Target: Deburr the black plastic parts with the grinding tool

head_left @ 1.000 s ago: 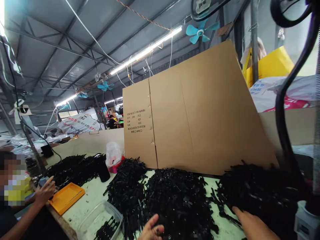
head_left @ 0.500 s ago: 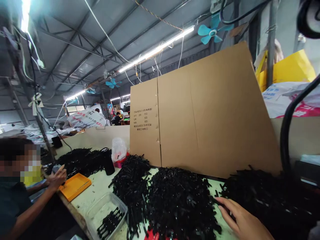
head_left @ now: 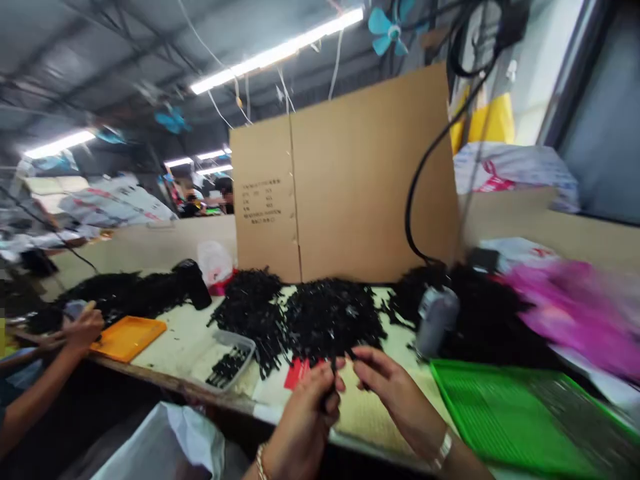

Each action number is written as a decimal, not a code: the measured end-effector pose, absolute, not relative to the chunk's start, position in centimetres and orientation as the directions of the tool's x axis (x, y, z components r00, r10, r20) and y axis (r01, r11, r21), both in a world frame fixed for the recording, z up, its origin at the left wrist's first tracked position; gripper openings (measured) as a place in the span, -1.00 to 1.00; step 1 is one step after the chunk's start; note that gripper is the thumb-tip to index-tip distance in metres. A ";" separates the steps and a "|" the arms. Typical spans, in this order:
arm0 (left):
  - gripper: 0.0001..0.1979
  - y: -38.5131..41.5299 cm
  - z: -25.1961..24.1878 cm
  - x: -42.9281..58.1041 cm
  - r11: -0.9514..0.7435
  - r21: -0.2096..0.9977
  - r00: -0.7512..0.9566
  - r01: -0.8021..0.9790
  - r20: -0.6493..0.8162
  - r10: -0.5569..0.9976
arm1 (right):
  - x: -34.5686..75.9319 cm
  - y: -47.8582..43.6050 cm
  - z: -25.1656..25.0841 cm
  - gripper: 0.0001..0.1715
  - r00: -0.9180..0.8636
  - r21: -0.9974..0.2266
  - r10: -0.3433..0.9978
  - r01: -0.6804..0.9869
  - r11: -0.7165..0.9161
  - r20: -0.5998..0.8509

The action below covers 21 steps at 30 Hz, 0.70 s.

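Note:
My left hand [head_left: 305, 417] is closed in front of me around a small black part, mostly hidden by the fingers. Close by on its right, my right hand [head_left: 395, 393] pinches another dark piece, blurred and mostly covered. Just beyond both hands lies a heap of small black parts [head_left: 333, 320] on the pale table [head_left: 395, 417]. A red piece [head_left: 297, 373] shows at that heap's near edge. Left of it are a second black pile [head_left: 253, 303] and a clear plastic box [head_left: 249, 363] holding several black strips in a row.
A green tray [head_left: 480, 400] and an upright grey tool [head_left: 437, 320] are at right, near a dark pile and pink plastic bag [head_left: 575, 307]. Cardboard [head_left: 370, 193] stands behind the heaps. At left, a co-worker's hands [head_left: 83, 330] work beside an orange tray [head_left: 133, 337].
My view has turned right and down. My right hand has moved from beside the heap to in front of me, and my left hand has come into view, closed on a black part.

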<state>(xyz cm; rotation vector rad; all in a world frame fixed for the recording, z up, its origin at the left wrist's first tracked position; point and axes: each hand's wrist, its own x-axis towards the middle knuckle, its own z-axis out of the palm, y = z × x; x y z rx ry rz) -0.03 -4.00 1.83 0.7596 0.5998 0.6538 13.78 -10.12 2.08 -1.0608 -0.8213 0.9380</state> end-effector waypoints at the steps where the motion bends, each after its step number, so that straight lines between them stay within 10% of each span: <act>1: -0.66 -4.5 2.6 -0.5 0.548 0.766 0.646 -0.335 -0.236 0.725 | 13.0 -10.3 2.5 -0.57 0.361 -0.914 0.930 -0.350 0.207 0.073; 11: -0.58 -4.6 4.7 -1.6 0.569 0.734 0.570 -0.371 -0.304 0.763 | 10.8 -8.9 3.6 -0.61 0.328 -0.706 0.944 -0.677 0.208 -0.036; 21: -0.51 1.5 -3.1 3.1 0.504 0.799 0.578 -0.329 -0.252 0.776 | 14.0 -6.0 -0.1 -0.45 0.452 -0.940 0.892 -0.309 0.144 -0.012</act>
